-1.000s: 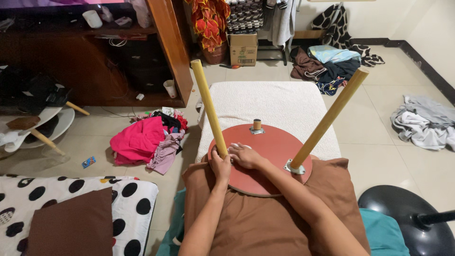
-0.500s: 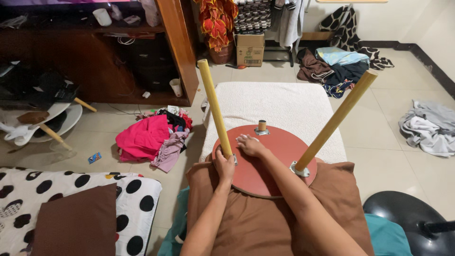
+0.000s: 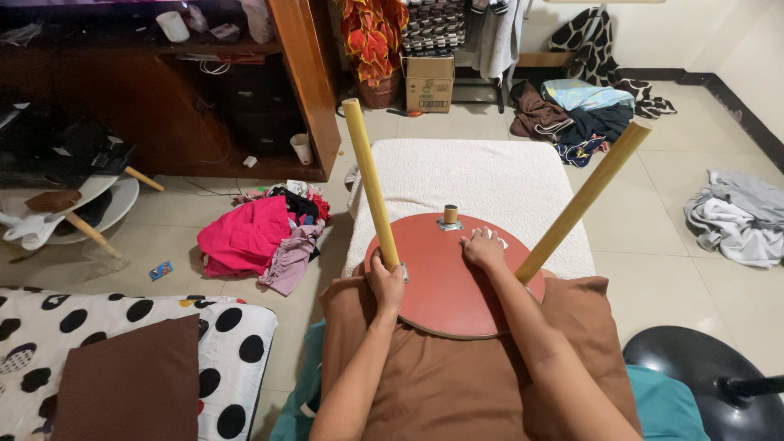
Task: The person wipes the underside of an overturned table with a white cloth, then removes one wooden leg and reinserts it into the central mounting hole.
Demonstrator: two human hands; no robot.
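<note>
1. A round red stool seat [image 3: 445, 286] lies upside down on a brown cushion [image 3: 457, 384], right in front of the person.
2. Two yellow wooden legs stick up from it. The left leg [image 3: 369, 175] leans a little to the left, and the right leg [image 3: 584, 200] leans far out to the right.
3. A short wooden stub [image 3: 450, 215] stands on a small metal plate near the far edge of the seat.
4. The left hand [image 3: 386, 283] has its grip closed around the bottom of the left leg, where the leg meets the seat.
5. The right hand [image 3: 483, 249] presses down on a white cloth [image 3: 493, 236] on the seat, fingers bent over it.
6. Behind the seat is a white fluffy cushion [image 3: 474, 175].
7. On the floor to the left is a pile of pink clothes [image 3: 249, 237].
8. Nearer is a white blanket with black dots [image 3: 122, 327], with a brown pillow [image 3: 135, 384] on it.
9. A black round chair seat [image 3: 694, 371] is at the right.
10. Grey clothes [image 3: 739, 216] lie on the tiles far right.
</note>
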